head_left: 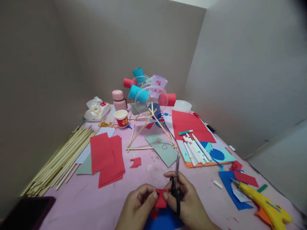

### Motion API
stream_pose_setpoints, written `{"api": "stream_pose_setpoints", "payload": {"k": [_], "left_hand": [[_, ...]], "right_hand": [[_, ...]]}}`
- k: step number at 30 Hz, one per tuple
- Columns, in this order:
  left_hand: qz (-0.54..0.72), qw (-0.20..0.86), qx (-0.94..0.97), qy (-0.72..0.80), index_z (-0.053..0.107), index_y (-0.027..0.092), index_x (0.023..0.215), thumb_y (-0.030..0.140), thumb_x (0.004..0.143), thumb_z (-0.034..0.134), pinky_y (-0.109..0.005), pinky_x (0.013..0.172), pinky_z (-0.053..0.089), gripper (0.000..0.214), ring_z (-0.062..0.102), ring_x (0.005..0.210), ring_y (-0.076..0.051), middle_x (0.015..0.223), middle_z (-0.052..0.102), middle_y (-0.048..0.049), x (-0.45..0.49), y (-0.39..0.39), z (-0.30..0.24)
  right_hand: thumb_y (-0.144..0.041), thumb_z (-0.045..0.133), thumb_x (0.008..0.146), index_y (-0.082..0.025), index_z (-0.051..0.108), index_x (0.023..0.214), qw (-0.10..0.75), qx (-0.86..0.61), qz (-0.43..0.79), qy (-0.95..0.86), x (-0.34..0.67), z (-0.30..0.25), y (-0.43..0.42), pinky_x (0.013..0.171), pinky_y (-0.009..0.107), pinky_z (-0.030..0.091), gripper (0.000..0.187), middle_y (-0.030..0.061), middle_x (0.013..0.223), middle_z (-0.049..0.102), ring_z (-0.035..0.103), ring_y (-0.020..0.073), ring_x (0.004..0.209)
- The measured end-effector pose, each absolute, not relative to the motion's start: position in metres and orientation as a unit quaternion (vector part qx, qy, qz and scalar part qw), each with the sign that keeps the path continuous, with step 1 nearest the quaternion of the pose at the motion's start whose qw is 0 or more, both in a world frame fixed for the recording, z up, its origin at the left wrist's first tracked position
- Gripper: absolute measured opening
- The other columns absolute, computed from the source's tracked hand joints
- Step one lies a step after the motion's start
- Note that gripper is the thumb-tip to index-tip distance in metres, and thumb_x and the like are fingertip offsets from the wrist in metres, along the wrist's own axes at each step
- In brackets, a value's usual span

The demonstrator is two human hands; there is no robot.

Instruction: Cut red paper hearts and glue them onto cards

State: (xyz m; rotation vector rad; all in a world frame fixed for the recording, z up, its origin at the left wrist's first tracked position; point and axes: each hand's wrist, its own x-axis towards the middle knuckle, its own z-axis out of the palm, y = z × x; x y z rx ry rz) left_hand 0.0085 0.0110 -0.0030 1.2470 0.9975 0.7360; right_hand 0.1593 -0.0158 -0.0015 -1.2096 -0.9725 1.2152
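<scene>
Close to the table's near edge, my left hand pinches a small piece of red paper between thumb and fingers. Black-handled scissors are in my right hand, blades pointing up and away from me. The right thumb also presses on the right edge of the red paper. Under both hands lies a sheet of blue paper, partly hidden by them. A cut red scrap rests on the table a little farther off. Beyond the scissors is a grey-green paper with a red heart drawn on it.
A wheel model of sticks carrying coloured paper cups stands at the back. Red sheets and wooden sticks lie left, near a phone. Markers lie on paper at right, with a yellow glue gun nearer me.
</scene>
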Motion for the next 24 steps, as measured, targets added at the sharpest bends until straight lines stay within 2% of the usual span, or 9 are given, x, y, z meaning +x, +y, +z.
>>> {"api": "stream_pose_setpoints", "payload": {"k": [5, 12, 17, 24], "left_hand": [[0.289, 0.665, 0.541, 0.425, 0.058, 0.016, 0.066, 0.045, 0.072, 0.066, -0.024, 0.054, 0.036, 0.031, 0.049, 0.053, -0.012, 0.055, 0.058, 0.0029, 0.0097, 0.0113, -0.0052], [0.318, 0.66, 0.497, 0.465, 0.057, 0.017, 0.059, 0.045, 0.071, 0.066, -0.024, 0.051, 0.038, 0.032, 0.052, 0.047, -0.012, 0.049, 0.06, 0.0022, 0.0116, 0.0122, -0.0045], [0.321, 0.663, 0.494, 0.463, 0.057, 0.016, 0.06, 0.044, 0.072, 0.066, -0.024, 0.051, 0.04, 0.031, 0.054, 0.047, -0.012, 0.051, 0.06, 0.0022, 0.0103, 0.0117, -0.0057], [0.311, 0.663, 0.509, 0.452, 0.056, 0.017, 0.061, 0.048, 0.073, 0.063, -0.026, 0.055, 0.042, 0.034, 0.055, 0.051, -0.014, 0.054, 0.061, 0.0011, 0.0111, 0.0126, -0.0061]], "right_hand": [[-0.023, 0.076, 0.062, -0.021, 0.057, 0.099, 0.561, -0.518, 0.515, -0.39, 0.1597, 0.0001, -0.0155, 0.054, 0.023, 0.039, 0.041, -0.0025, 0.068, 0.058, 0.052, 0.013, 0.059], [-0.024, 0.08, 0.056, -0.022, 0.058, 0.098, 0.554, -0.506, 0.541, -0.38, 0.1571, -0.0031, -0.0156, 0.054, 0.023, 0.04, 0.048, -0.0023, 0.07, 0.06, 0.055, 0.0136, 0.06], [-0.02, 0.077, 0.058, -0.023, 0.057, 0.1, 0.541, -0.507, 0.546, -0.39, 0.1563, -0.0054, -0.016, 0.05, 0.021, 0.038, 0.047, -0.0035, 0.068, 0.059, 0.053, 0.012, 0.058], [-0.023, 0.078, 0.059, -0.022, 0.056, 0.099, 0.544, -0.516, 0.542, -0.38, 0.155, -0.0041, -0.0151, 0.05, 0.02, 0.036, 0.046, -0.004, 0.067, 0.057, 0.05, 0.0101, 0.055]]}}
